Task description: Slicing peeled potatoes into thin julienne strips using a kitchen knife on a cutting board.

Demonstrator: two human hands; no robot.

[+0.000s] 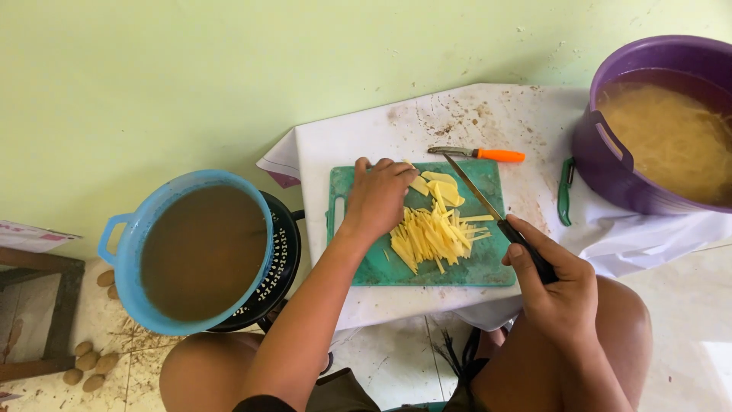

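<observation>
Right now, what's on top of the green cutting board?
On the cutting board lie thin yellow potato strips and a few flat slices. The left hand presses on the slices, hiding part of them. The knife blade crosses above.

Soft, even daylight fills the frame, brightest at the lower right where the floor point(709, 366) washes out to white, shadows stay faint, focus is sharp at centre, and wide-angle distortion bends things near the edges.
</observation>
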